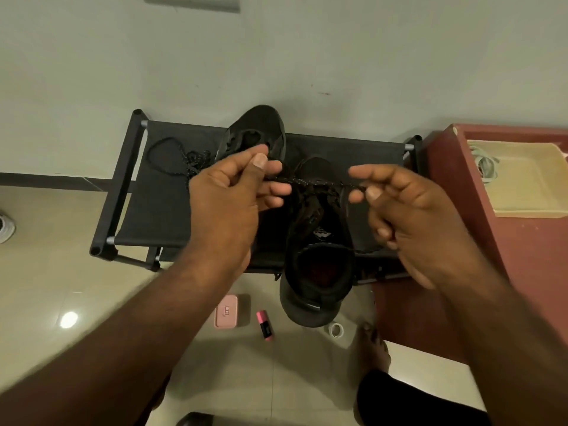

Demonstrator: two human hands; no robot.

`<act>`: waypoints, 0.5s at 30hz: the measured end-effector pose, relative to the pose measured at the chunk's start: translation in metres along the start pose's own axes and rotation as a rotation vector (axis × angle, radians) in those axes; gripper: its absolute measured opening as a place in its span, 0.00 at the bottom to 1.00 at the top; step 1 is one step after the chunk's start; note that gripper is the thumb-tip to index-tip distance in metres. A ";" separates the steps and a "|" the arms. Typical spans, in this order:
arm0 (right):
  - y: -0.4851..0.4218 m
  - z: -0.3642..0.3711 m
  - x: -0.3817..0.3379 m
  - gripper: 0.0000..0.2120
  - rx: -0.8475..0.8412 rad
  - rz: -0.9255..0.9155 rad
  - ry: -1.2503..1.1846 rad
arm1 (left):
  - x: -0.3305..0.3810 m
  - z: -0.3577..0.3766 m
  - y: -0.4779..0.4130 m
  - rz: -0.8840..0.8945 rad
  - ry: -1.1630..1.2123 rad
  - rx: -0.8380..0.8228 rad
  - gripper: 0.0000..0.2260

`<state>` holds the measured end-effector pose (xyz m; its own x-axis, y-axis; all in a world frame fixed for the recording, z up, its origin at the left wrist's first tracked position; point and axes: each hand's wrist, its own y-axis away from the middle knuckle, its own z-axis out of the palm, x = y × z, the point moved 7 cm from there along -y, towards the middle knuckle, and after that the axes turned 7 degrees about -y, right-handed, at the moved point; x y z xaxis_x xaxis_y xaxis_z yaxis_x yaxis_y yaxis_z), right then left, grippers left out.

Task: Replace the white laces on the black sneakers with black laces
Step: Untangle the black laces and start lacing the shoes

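A black sneaker (318, 256) lies on the black fabric rack (159, 210), its heel hanging over the near edge. A black speckled lace (310, 181) stretches across its eyelets between my hands. My left hand (233, 192) pinches one end between thumb and fingers. My right hand (408, 207) pinches the other end between thumb and forefinger. The second black sneaker (258, 130) lies behind my left hand at the rack's far edge, without a lace. Another loose black lace (175, 158) is coiled on the rack at the left.
A maroon cabinet (522, 256) with a cream tray (522, 179) holding white cords stands at the right. On the tiled floor lie a pink box (226, 312), a pink tube (266, 325) and a tape roll (335, 329). My bare foot (368, 352) is near the cabinet.
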<state>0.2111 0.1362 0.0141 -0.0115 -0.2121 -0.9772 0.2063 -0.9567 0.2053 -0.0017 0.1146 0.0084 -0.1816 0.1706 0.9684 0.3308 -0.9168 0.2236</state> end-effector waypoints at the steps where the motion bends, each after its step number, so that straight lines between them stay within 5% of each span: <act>1: -0.001 -0.007 0.001 0.15 0.036 -0.007 -0.013 | 0.002 -0.003 -0.001 0.014 0.061 0.026 0.09; 5: -0.004 -0.019 0.010 0.13 0.152 0.011 -0.064 | 0.003 0.004 0.005 0.077 -0.011 -0.035 0.13; 10: -0.001 0.013 0.008 0.13 -0.047 0.025 -0.164 | -0.013 0.043 0.022 0.227 -0.525 -0.407 0.22; 15: -0.002 0.020 0.012 0.18 -0.063 0.035 -0.159 | -0.020 0.046 0.024 0.219 -0.659 -0.472 0.11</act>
<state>0.1914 0.1318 0.0034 -0.1574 -0.2789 -0.9474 0.2697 -0.9350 0.2304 0.0527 0.1063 -0.0009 0.4682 0.0131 0.8835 -0.1532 -0.9835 0.0958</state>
